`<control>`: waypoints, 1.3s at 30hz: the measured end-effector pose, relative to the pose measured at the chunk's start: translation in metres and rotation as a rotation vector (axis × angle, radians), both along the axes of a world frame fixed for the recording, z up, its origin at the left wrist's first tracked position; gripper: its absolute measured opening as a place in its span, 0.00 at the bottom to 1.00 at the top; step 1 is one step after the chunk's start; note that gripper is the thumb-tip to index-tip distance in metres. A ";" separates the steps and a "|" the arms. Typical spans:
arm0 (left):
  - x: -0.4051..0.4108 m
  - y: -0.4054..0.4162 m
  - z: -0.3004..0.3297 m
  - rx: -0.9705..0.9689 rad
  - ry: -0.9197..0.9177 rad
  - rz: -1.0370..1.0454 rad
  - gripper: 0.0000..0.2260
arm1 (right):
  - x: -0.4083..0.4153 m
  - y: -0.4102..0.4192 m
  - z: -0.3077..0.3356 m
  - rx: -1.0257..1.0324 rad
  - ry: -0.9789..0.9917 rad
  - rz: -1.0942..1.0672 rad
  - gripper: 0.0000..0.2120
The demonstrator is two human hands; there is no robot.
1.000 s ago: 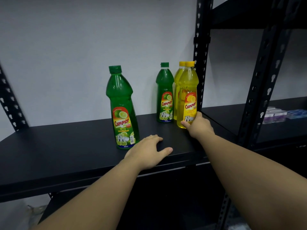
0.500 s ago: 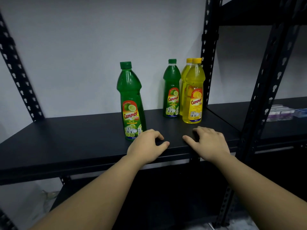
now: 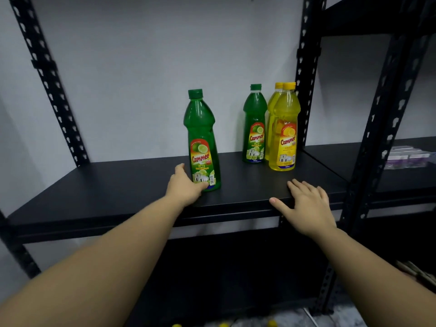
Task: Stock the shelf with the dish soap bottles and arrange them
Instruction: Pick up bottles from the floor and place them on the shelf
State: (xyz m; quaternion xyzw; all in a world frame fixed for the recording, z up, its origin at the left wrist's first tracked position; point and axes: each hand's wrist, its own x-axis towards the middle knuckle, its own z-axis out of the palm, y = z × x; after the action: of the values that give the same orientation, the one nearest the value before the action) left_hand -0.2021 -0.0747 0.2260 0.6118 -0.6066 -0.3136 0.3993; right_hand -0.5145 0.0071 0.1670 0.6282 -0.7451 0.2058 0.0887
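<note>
Four dish soap bottles on the black shelf [image 3: 118, 185], all upright, labels facing out. One green lime bottle [image 3: 204, 142] stands on its own near the front edge, base wrapped by the left hand [image 3: 185, 187]. The other green bottle [image 3: 254, 126] sits further back toward the right post, touching a front yellow bottle [image 3: 285, 131] with a second yellow bottle [image 3: 273, 109] tucked right behind it.

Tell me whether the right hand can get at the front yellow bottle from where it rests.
Probably yes: the right hand lies flat on the shelf edge, and only bare shelf separates it from the front yellow bottle.
</note>
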 end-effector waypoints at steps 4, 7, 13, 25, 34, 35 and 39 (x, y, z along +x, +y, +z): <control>0.006 -0.012 -0.006 0.007 0.094 -0.102 0.33 | 0.000 -0.001 -0.001 -0.011 -0.025 -0.001 0.52; 0.006 -0.015 -0.014 -0.057 0.040 -0.055 0.33 | 0.000 -0.002 -0.005 -0.035 -0.040 -0.003 0.51; -0.015 -0.021 -0.015 -0.146 -0.092 -0.041 0.34 | 0.001 -0.003 -0.009 -0.105 -0.048 -0.008 0.50; -0.090 -0.051 -0.017 -0.180 -0.173 -0.100 0.37 | 0.000 -0.004 -0.012 -0.136 -0.056 0.001 0.52; -0.140 -0.081 -0.019 -0.172 -0.197 -0.104 0.39 | -0.001 -0.005 -0.015 -0.155 -0.062 0.013 0.52; -0.143 -0.084 -0.018 -0.167 -0.205 -0.102 0.39 | -0.001 -0.005 -0.015 -0.157 -0.065 0.015 0.52; -0.154 -0.092 -0.020 -0.166 -0.228 -0.075 0.38 | -0.001 -0.004 -0.015 -0.171 -0.065 0.021 0.51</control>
State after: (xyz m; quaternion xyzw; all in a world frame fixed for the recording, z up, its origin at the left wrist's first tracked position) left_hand -0.3560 -0.1672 0.2064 0.5853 -0.6942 -0.2058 0.3650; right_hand -0.5153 0.0033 0.1516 0.6189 -0.7208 0.2899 0.1155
